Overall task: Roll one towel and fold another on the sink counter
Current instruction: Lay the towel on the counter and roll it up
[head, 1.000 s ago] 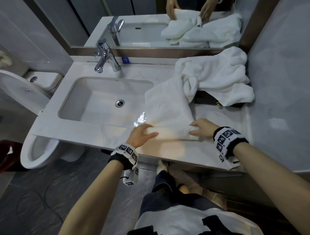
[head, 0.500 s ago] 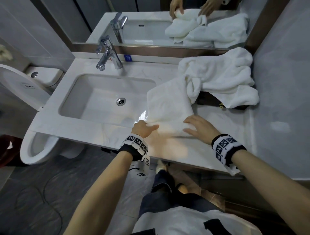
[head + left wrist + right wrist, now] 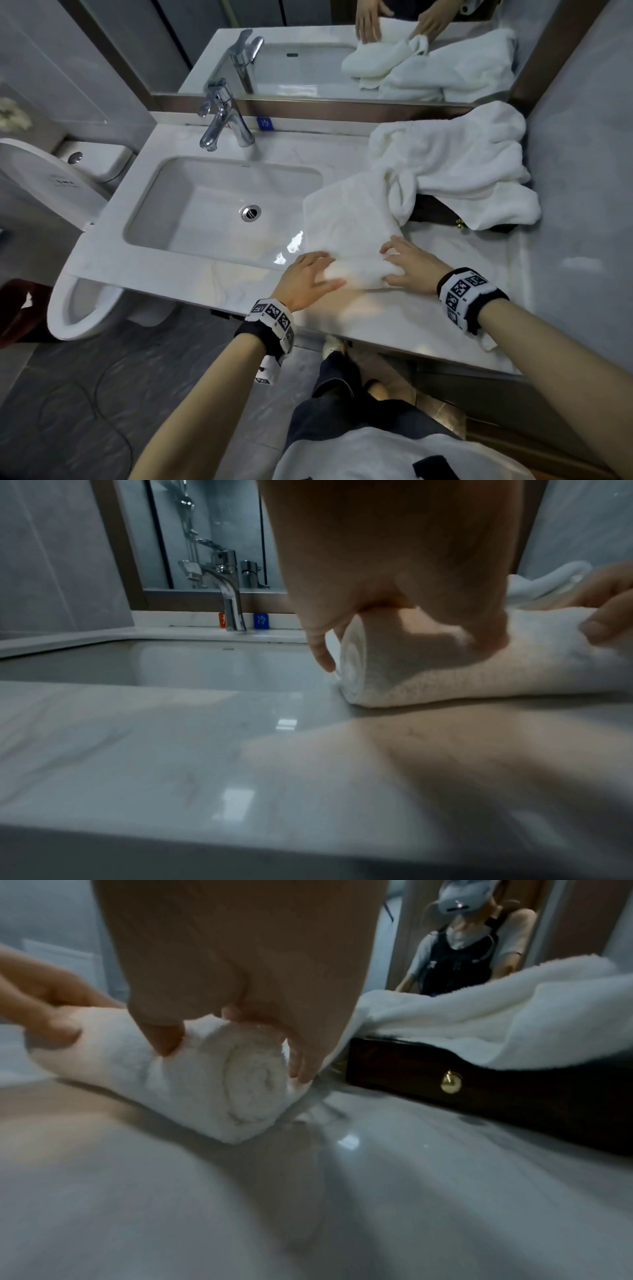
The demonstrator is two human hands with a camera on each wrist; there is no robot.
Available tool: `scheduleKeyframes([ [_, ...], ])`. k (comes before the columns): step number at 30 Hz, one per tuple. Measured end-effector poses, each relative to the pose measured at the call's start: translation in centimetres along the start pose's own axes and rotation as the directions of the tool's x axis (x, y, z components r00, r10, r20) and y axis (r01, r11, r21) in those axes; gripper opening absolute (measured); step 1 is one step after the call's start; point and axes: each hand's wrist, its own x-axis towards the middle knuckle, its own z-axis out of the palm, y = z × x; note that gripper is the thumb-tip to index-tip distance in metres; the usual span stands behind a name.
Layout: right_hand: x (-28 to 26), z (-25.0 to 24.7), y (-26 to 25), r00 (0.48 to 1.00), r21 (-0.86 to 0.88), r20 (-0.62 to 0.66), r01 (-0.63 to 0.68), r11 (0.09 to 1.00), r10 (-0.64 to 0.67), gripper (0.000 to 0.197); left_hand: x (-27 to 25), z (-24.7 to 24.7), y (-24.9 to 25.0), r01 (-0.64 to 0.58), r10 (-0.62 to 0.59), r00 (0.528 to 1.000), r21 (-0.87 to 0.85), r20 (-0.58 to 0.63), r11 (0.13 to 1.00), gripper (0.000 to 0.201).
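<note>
A white towel (image 3: 346,219) lies on the sink counter (image 3: 462,308), right of the basin. Its near end is wound into a tight roll (image 3: 359,274) (image 3: 479,674) (image 3: 232,1085). My left hand (image 3: 310,275) (image 3: 394,574) wraps the roll's left end, thumb in front and fingers over the top. The right end is gripped by my right hand (image 3: 409,263) (image 3: 240,961), its thumb pressing on top and its fingers behind. A second white towel (image 3: 455,164) (image 3: 496,1020) lies crumpled at the back right, overlapping the far end of the first.
The crumpled towel drapes over a dark wooden box (image 3: 435,212) (image 3: 479,1091) with a brass knob. Left of the towels are the sink basin (image 3: 219,205) and faucet (image 3: 222,116). A mirror (image 3: 308,68) runs behind, a wall (image 3: 582,171) stands right, a toilet (image 3: 68,301) left.
Both hands pushed the roll away from me with stretched fingers, then wrapped round it again. The roll is thicker and the flat part shorter.
</note>
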Motion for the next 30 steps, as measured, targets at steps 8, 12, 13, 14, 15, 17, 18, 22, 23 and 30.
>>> scheduleKeyframes([
  [8,0.7,0.0,0.2,0.974,0.209,-0.01,-0.22,0.953,0.227,0.03,3.8,-1.8,0.8,0.235,-0.233,0.97,-0.026,0.074,0.972,0.058],
  [12,0.5,-0.1,0.8,0.895,0.392,-0.105,-0.363,0.845,0.433,0.037,5.8,-3.5,0.3,0.428,-0.455,0.89,-0.331,-0.003,0.841,0.079],
  [13,0.5,0.0,0.9,0.883,0.422,-0.104,-0.377,0.825,0.457,0.037,6.5,-4.0,0.1,0.486,-0.512,0.858,-0.389,0.044,0.782,0.077],
  [14,0.5,0.0,0.9,0.884,0.443,-0.094,-0.375,0.814,0.458,0.037,7.2,-4.5,-0.1,0.523,-0.537,0.836,-0.45,0.109,0.724,0.066],
  [15,0.5,0.1,0.9,0.892,0.458,-0.08,-0.363,0.811,0.445,0.036,8.0,-4.9,-0.5,0.545,-0.538,0.823,-0.518,0.181,0.659,0.043],
  [17,0.5,0.2,0.9,0.903,0.492,-0.056,-0.346,0.799,0.426,0.038,9.2,-5.9,-0.8,0.564,-0.521,0.813,-0.573,0.259,0.595,0.023],
  [18,0.5,0.1,0.9,0.902,0.514,-0.046,-0.347,0.785,0.429,0.039,9.6,-6.4,-0.9,0.594,-0.53,0.797,-0.535,0.29,0.601,0.032],
  [22,0.3,-0.2,1.0,0.905,0.55,-0.022,-0.343,0.761,0.424,0.036,11.4,-7.1,-0.9,0.685,-0.562,0.728,-0.388,0.392,0.617,0.045],
  [23,0.2,-0.1,1.0,0.912,0.559,-0.029,-0.325,0.763,0.409,0.032,11.8,-7.1,-0.9,0.702,-0.557,0.713,-0.427,0.426,0.571,0.046],
  [30,0.0,-0.4,1.3,0.929,0.563,0.002,-0.306,0.768,0.369,0.029,14.5,-7.3,-0.5,0.633,-0.422,0.752,-0.732,0.506,0.251,0.056],
])
